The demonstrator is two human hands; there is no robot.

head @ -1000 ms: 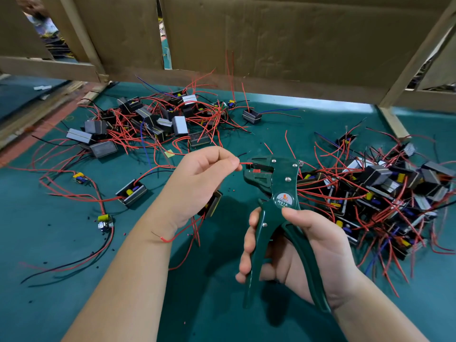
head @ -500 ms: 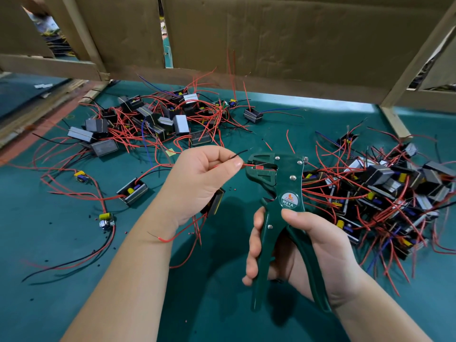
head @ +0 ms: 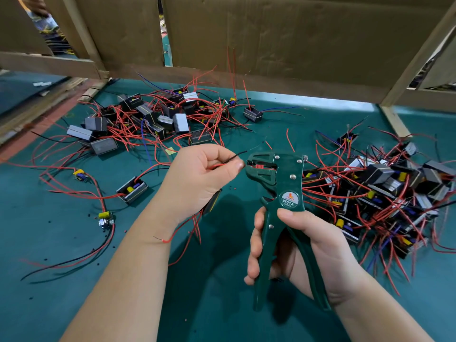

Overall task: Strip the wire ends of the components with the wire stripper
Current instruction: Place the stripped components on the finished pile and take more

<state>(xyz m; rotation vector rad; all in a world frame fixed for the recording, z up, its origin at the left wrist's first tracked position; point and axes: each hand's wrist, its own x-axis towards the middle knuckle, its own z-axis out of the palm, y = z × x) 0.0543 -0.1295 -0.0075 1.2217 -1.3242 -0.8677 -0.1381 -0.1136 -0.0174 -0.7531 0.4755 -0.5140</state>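
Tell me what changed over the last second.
The black wire that lay at the mouth of the wire stripper now sticks up free; the left hand has fed the red wire in instead. The right hand grips the handles as before; the component piles have not moved.

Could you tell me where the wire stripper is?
The stripper stands centre of the head view, gripped by the right hand, its head beside the left hand.
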